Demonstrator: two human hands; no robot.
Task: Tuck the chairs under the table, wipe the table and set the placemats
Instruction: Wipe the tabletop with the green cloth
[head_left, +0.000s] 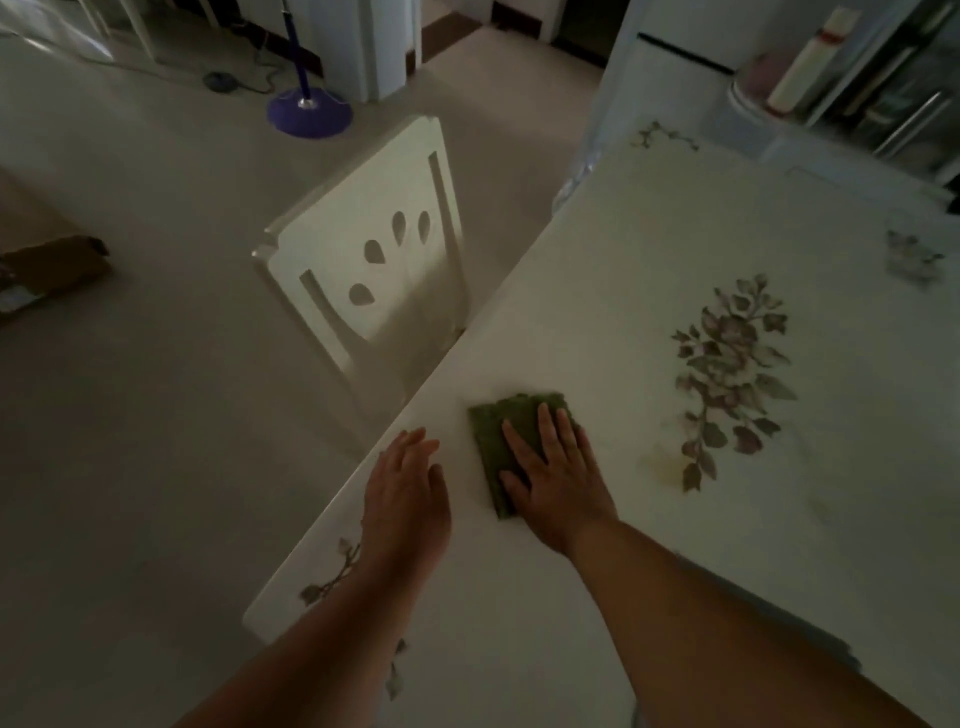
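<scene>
A white table (649, 270) with printed flower sprays fills the right half of the view. A folded green cloth (498, 426) lies flat on it near the left edge. My right hand (553, 478) presses down on the cloth, palm flat and fingers spread. My left hand (408, 488) rests flat on the table's left edge, holding nothing. A white chair (363, 260) with teardrop cut-outs in its back stands pushed against the table's left side, its seat hidden under the tabletop.
A purple mop base (309, 111) with its pole stands on the pale floor beyond the chair. A brown cardboard box (52, 265) lies at the left. A white fridge (665, 62) and shelves stand behind the table's far end. A yellowish stain (662, 465) marks the table.
</scene>
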